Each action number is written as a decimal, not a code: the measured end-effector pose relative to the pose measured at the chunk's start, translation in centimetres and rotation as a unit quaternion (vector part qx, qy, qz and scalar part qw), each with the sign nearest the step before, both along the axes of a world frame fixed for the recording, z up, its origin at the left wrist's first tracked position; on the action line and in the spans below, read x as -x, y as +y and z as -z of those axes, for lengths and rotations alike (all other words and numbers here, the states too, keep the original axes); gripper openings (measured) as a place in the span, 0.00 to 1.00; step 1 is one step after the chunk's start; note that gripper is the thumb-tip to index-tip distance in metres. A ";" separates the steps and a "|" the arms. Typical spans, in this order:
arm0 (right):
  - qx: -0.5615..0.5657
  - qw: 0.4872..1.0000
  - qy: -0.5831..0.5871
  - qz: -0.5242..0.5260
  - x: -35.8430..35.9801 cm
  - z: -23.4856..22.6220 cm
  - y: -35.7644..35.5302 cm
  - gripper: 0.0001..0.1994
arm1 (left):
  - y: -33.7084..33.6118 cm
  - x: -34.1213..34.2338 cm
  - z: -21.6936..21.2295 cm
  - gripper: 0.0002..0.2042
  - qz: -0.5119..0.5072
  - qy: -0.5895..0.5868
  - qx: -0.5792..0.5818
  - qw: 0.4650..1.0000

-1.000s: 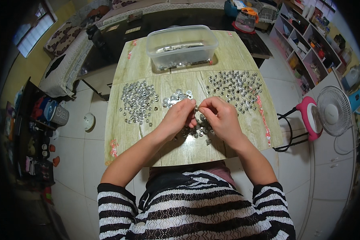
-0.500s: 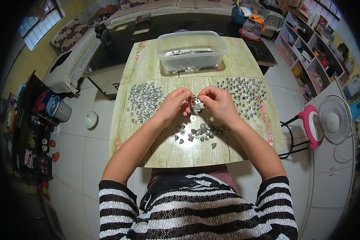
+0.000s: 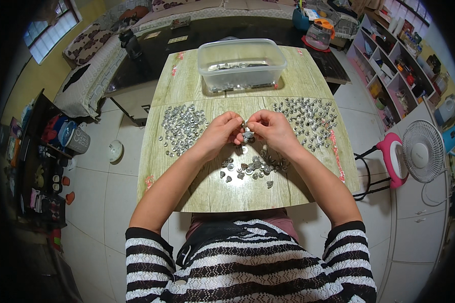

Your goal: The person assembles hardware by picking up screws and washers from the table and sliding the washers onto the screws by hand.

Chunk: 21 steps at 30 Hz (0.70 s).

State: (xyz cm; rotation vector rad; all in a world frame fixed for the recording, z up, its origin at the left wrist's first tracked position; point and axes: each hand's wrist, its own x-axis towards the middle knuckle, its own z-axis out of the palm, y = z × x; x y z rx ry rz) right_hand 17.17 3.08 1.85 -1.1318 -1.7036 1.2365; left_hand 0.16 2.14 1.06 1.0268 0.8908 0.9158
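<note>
My left hand (image 3: pixel 221 132) and my right hand (image 3: pixel 269 129) meet above the middle of a small wooden table (image 3: pixel 212 194), fingertips pinched together on a small metal part (image 3: pixel 247 135). Just below the hands lies a loose cluster of small metal pieces (image 3: pixel 250 167). A spread of silvery ring-shaped parts (image 3: pixel 183 126) lies to the left, and a spread of small metal studs (image 3: pixel 308 115) lies to the right. A clear plastic tub (image 3: pixel 241 62) with some metal parts in it stands at the table's far edge.
A white and pink fan (image 3: pixel 422 151) and a pink-seated stool (image 3: pixel 389 159) stand to the right. Shelves (image 3: pixel 404 60) with small items fill the far right. A dark low table (image 3: pixel 212 30) and a sofa (image 3: pixel 91 76) lie beyond. A cluttered rack (image 3: pixel 40 161) stands at the left.
The view has shifted so the table sits lower and nearer. My hands have lifted slightly off the table, uncovering the cluster of pieces beneath them, still pinched together on a small part.
</note>
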 end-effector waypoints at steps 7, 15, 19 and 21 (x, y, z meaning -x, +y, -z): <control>-0.044 0.998 -0.047 0.019 0.4 0.4 0.0 0.06 | -0.1 -0.3 -0.3 0.09 -0.044 0.054 0.008 0.998; -0.047 0.998 -0.042 0.029 0.2 0.7 0.7 0.06 | -0.1 0.1 -0.5 0.12 -0.056 0.041 -0.006 0.998; -0.105 0.989 -0.095 0.040 0.4 -0.2 0.3 0.06 | 0.5 1.0 0.1 0.11 -0.072 0.057 0.007 0.996; -0.138 0.982 -0.120 0.051 0.3 -0.5 0.3 0.06 | 0.6 1.3 0.0 0.10 -0.077 0.109 0.001 0.991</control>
